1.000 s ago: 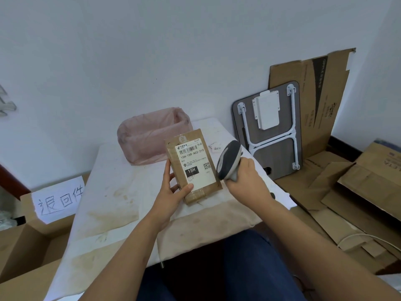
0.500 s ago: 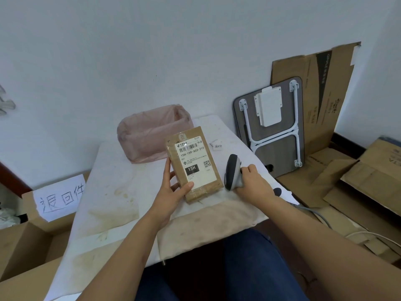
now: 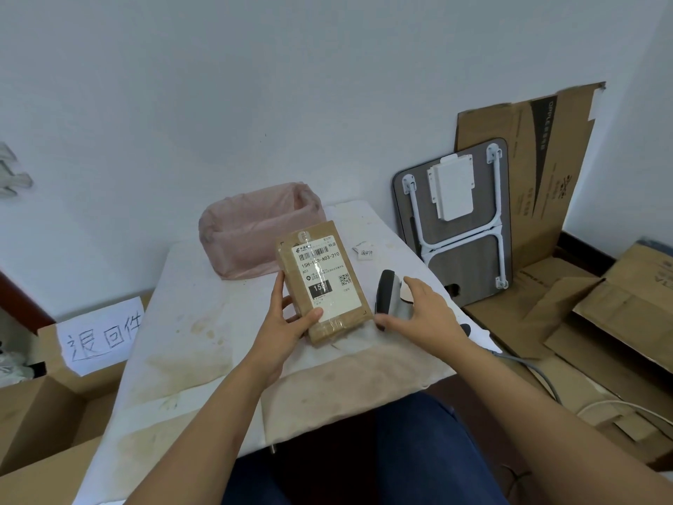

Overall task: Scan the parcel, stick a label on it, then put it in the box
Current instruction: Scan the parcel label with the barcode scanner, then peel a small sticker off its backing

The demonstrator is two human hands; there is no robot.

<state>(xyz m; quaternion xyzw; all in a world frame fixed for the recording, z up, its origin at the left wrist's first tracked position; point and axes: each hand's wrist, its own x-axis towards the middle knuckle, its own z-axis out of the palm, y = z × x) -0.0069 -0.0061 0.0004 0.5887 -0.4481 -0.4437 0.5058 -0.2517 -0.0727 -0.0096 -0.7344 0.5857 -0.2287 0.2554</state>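
Observation:
My left hand (image 3: 287, 322) holds a flat brown parcel (image 3: 324, 282) tilted up above the table, thumb on its lower front, fingers behind its left edge. The parcel's white shipping label with a barcode faces me. The grey and black scanner (image 3: 388, 297) lies on the table just right of the parcel. My right hand (image 3: 418, 315) hovers over the scanner with fingers spread and loosened, no longer gripping it. A small white sticker (image 3: 365, 250) lies on the table behind the scanner. An open cardboard box (image 3: 54, 413) with a handwritten paper sign stands on the floor at the left.
A basket lined with a pink plastic bag (image 3: 255, 231) sits at the back of the stained white table (image 3: 189, 340). A folded lap table (image 3: 459, 220) and flattened cardboard (image 3: 539, 165) lean on the wall at the right. More cardboard (image 3: 619, 322) covers the floor there.
My right hand lowered the scanner from beside the parcel onto the table and let go of it. The parcel stayed in my left hand.

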